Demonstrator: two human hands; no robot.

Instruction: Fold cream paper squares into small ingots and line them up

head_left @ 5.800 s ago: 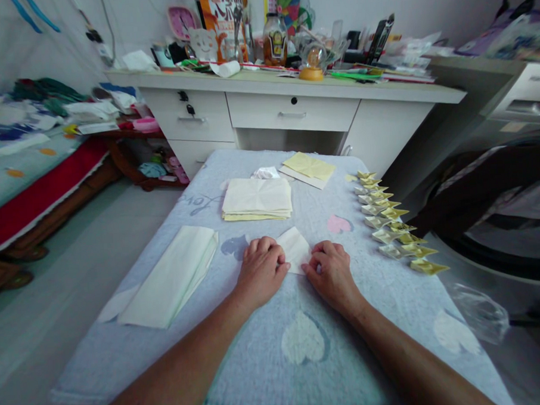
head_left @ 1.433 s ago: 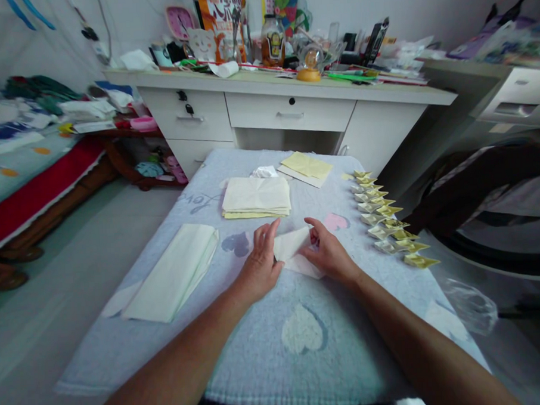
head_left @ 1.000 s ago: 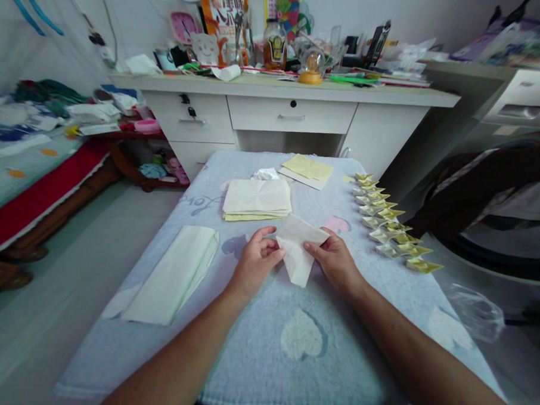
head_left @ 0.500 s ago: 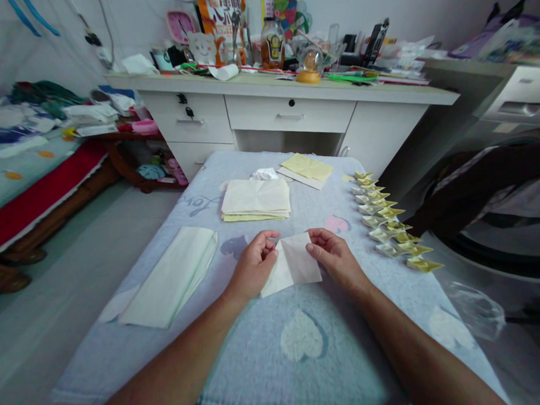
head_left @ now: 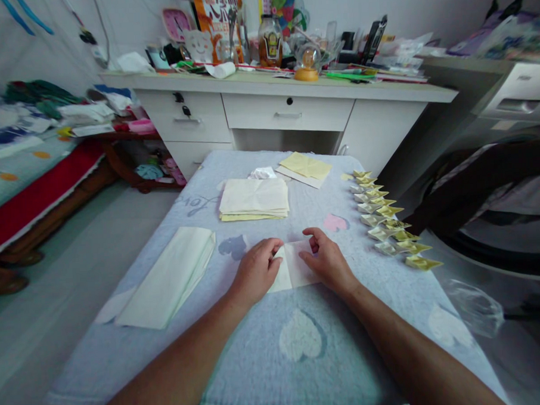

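A small creased sheet of white paper [head_left: 294, 267] lies in front of me on the cloth-covered table, a fold line running down its middle. My left hand [head_left: 258, 270] covers its left part, fingers curled and thumb at the paper's edge, closed on it. Over the right part is my right hand [head_left: 328, 261], its thumb and forefinger apart and the other fingers bent; it grips nothing that I can see. Beyond the hands sits a stack of white and yellow paper [head_left: 254, 198]. A long folded bundle of white paper [head_left: 168, 278] rests to the left.
Several folded paper boats [head_left: 389, 221] stand in rows along the table's right side. Yellow and white sheets [head_left: 305, 166] and a crumpled white tissue [head_left: 262, 173] lie at the far end. Behind is a cluttered white desk [head_left: 288, 109]; a washing machine [head_left: 517, 114] stands at right.
The paper has gone from slightly raised to lying flatter on the cloth. My right hand's fingers have come off its top edge and spread; my left hand has shifted over its left part.
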